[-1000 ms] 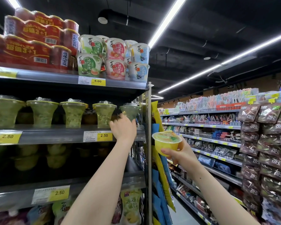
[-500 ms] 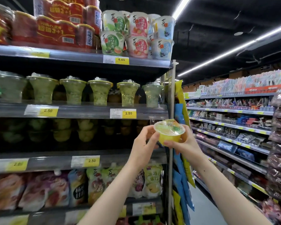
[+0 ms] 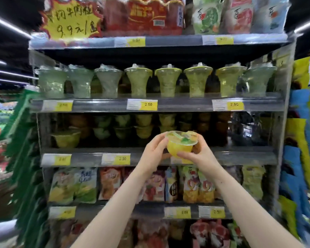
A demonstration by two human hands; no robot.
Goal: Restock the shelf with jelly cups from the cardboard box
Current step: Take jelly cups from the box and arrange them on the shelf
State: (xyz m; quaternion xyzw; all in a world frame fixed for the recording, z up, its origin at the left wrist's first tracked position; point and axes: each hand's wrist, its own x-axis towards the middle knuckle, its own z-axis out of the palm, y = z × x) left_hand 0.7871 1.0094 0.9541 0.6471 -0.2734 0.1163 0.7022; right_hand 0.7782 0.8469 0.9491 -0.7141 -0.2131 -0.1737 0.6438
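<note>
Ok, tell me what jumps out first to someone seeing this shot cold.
Dead centre, the yellow jelly cup is gripped by both hands, the left hand and right hand, in front of the dim shelf of stacked cups. Above it runs a neat row of tall green cups. At top left sits a handwritten red and yellow price sign.

My one camera sits on my head and looks forward, squarely at the shelf (image 3: pixel 157 156) just beyond my hands. My left hand (image 3: pixel 153 154) and right hand (image 3: pixel 201 155) meet near the middle of the wide, blurred view, both forearms reaching up from its bottom edge.
</note>
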